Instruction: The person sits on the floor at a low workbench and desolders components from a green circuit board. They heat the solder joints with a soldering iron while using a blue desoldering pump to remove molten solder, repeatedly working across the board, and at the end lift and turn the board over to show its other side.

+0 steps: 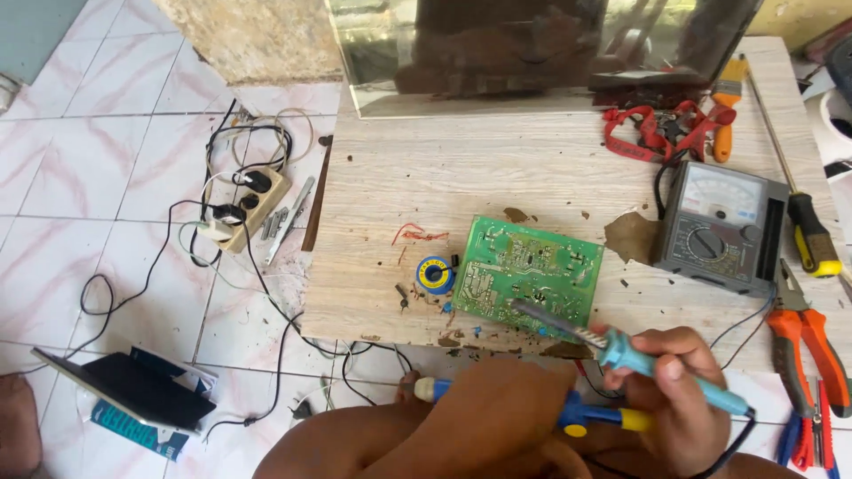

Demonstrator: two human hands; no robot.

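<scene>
A green circuit board lies on a pale wooden tabletop. My right hand grips a soldering iron with a light blue handle, and its metal tip rests on the board's near edge. My left hand is closed around a blue and yellow desoldering pump just below the table's front edge; the pump's cream end sticks out to the left. A small blue and yellow solder spool sits to the left of the board.
An analog multimeter stands right of the board, with a black and yellow screwdriver and orange pliers beyond it. Red straps and a brush lie at the back. A power strip with cables lies on the tiled floor.
</scene>
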